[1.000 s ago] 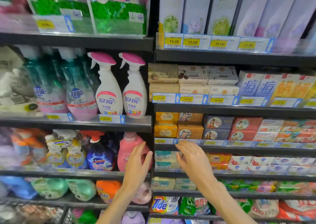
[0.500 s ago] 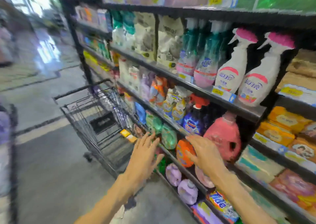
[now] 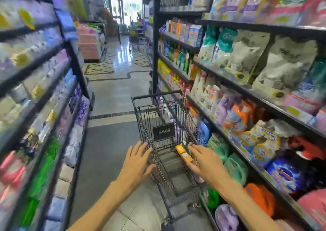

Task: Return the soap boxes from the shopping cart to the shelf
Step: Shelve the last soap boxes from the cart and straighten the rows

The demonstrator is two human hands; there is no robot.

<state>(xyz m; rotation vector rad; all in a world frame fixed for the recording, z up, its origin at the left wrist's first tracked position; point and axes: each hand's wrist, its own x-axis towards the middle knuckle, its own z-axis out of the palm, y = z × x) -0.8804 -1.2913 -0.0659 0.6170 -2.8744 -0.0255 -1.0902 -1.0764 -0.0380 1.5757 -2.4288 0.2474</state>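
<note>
A black wire shopping cart (image 3: 164,125) stands in the aisle just beside the right shelf (image 3: 247,89). Two orange soap boxes (image 3: 183,153) lie inside it. Both hands reach toward the cart with spread fingers, the left hand (image 3: 137,162) over its near-left rim, the right hand (image 3: 204,160) by the boxes.

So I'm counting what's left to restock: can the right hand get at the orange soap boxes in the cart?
Probably yes: the right hand hovers open beside the soap boxes, and the shopping cart is open-topped with nothing covering them.
</note>
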